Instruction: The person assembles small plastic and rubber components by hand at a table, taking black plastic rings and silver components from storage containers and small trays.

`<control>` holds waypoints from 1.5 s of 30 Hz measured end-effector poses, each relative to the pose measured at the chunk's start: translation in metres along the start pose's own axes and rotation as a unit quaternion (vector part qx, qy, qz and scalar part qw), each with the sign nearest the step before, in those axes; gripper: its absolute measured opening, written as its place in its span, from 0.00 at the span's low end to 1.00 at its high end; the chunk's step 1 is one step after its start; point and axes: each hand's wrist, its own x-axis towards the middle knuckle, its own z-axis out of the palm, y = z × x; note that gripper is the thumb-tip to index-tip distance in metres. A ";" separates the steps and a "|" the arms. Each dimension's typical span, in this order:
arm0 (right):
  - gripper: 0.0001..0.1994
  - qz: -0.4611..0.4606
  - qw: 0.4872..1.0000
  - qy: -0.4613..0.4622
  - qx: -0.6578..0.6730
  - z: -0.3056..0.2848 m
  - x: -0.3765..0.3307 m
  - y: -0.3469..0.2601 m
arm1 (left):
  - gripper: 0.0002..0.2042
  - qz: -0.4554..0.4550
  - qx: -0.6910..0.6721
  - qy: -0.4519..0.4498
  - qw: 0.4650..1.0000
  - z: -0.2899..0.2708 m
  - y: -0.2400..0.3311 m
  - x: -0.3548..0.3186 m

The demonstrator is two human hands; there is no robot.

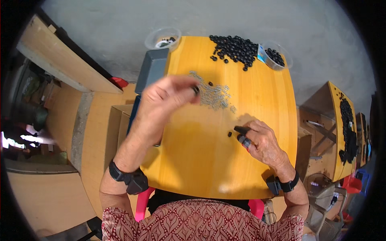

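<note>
My left hand (163, 96) is raised over the left part of the table, a little blurred, its thumb and fingers pinching a small black piece (196, 89). Beyond its fingertips, many small silvery metal pieces (215, 96) are scattered, with a black piece (210, 83) among them. Lower on the right, my right hand (263, 140) is closed around a dark, short tool-like object (242, 130); a grey, shiny part shows between the fingers, and its exact kind is unclear. Just left of it, a small black part (229, 134) lies on the wood.
Many round black parts (235, 48) are heaped at the table's (201, 160) far edge. Clear tubs with black parts stand at the far right (287, 60) and far left (149, 40). A grey tray (152, 66) sits at the left edge. Another table (335, 120) stands right.
</note>
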 end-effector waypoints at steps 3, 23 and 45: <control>0.04 0.005 0.999 0.031 0.039 0.005 -0.003 0.001 | 0.10 0.037 0.056 0.107 0.992 -0.027 0.015 0.029; 0.04 0.037 0.997 0.011 0.062 0.004 -0.024 0.028 | 0.07 -0.106 0.205 0.180 0.956 -0.121 0.000 0.137; 0.08 0.048 0.995 0.001 0.088 0.002 -0.035 0.044 | 0.12 -0.113 0.214 -0.120 0.963 0.056 -0.020 0.209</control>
